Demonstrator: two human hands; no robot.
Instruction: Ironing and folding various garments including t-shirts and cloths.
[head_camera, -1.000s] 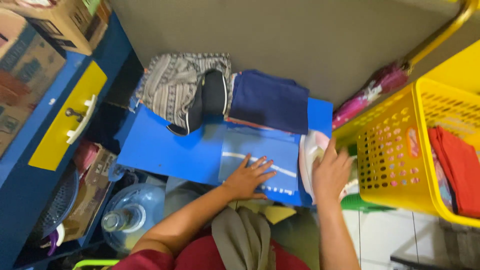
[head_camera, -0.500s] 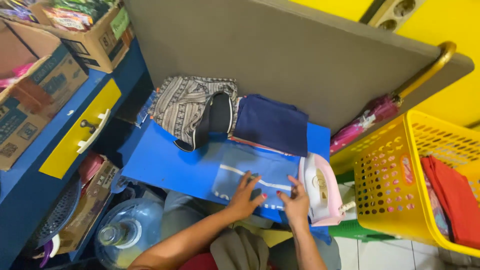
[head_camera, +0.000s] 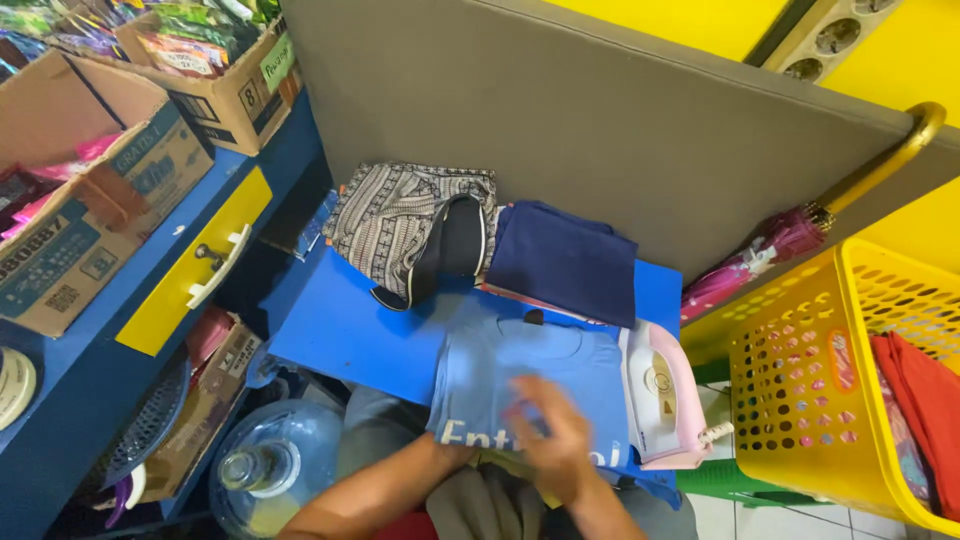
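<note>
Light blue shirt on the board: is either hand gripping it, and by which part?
Cannot be told. The right hand is blurred over the light blue shirt near its lower edge; the left hand is hidden beneath it.

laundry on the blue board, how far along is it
Done: a patterned garment and a navy garment lie folded at the far end of the blue board. In hand: both hands, right hand blurred, left hand mostly hidden, are on the light blue shirt. Left: red cloth in the yellow basket.

Two brown cardboard boxes sit upper left; a third, holding colourful packets, bears a green label.
</note>
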